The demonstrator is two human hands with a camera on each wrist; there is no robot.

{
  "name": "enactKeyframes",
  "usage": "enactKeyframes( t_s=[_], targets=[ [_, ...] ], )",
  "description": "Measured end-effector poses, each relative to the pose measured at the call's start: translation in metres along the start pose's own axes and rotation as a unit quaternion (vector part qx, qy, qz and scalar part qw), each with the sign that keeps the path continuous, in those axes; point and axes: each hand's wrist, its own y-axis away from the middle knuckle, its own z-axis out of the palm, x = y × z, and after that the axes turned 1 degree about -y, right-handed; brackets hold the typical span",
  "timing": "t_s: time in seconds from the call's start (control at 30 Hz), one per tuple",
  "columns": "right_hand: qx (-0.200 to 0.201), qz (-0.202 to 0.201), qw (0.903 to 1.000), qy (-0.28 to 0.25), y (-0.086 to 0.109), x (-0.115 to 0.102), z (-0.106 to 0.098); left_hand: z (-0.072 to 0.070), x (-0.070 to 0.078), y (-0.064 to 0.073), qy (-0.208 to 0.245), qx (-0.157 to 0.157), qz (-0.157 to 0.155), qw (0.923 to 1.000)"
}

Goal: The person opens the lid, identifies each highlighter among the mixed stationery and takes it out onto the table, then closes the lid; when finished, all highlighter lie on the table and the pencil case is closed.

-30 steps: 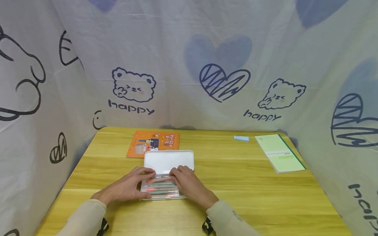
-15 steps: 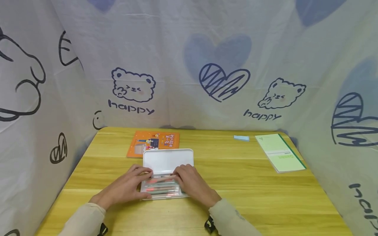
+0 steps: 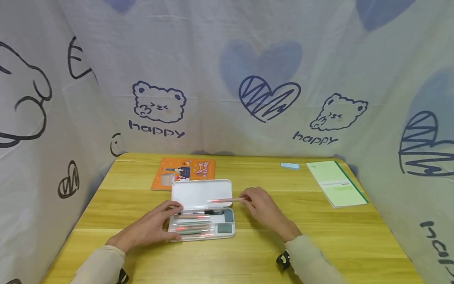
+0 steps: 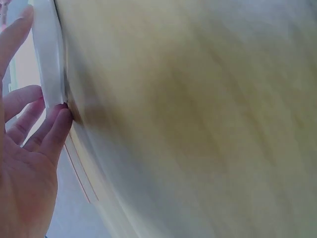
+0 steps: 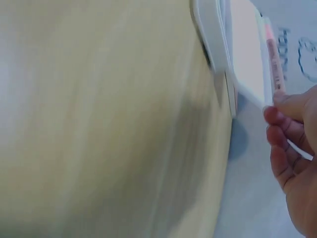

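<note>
A white pencil case [image 3: 202, 192] lies on the table with its lid folded back. Inside are several pens and pencils, among them a black pen [image 3: 214, 212], and grey-green blocks [image 3: 225, 228] at the right end. My left hand [image 3: 150, 227] holds the case's left end, thumb at the front corner and fingers at the back; the left wrist view shows the fingertips against its white side [image 4: 49, 54]. Between thumb and fingertips, my right hand [image 3: 266, 211] pinches a pink pen [image 3: 225, 200] by one end. That pen points left, above the lid's lower right part.
Behind the case lies an orange booklet [image 3: 184, 171], partly covered by the lid. A light blue slip [image 3: 289, 166] and a pale green notepad [image 3: 335, 183] lie at the back right. Printed cloth [image 3: 213, 118] hangs around the wooden table [image 3: 283, 236].
My right hand has lifted the pink pen from the case and moved right and slightly back with it, uncovering the case's right end. My left hand stays at the left end.
</note>
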Motion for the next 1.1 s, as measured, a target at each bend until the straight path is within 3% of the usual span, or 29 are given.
enactKeyframes(
  t_s=[0.3,0.57,0.77,1.1],
  targets=[
    [0.032,0.017,0.9993,0.009,0.009,0.064,-0.041,0.001,0.001,-0.002,0.022,-0.005,-0.003,0.9997],
    [0.029,0.045,0.9985,0.009,0.004,0.108,-0.052,0.000,0.000,0.000,0.016,-0.005,0.004,0.9999],
    [0.001,0.048,0.9988,-0.004,-0.009,0.124,-0.044,0.000,-0.003,0.001,0.025,-0.009,-0.002,0.9997],
    [-0.052,0.052,0.9973,-0.002,-0.024,0.125,-0.027,0.001,-0.003,0.002,0.025,-0.012,-0.005,0.9996]
  ],
)
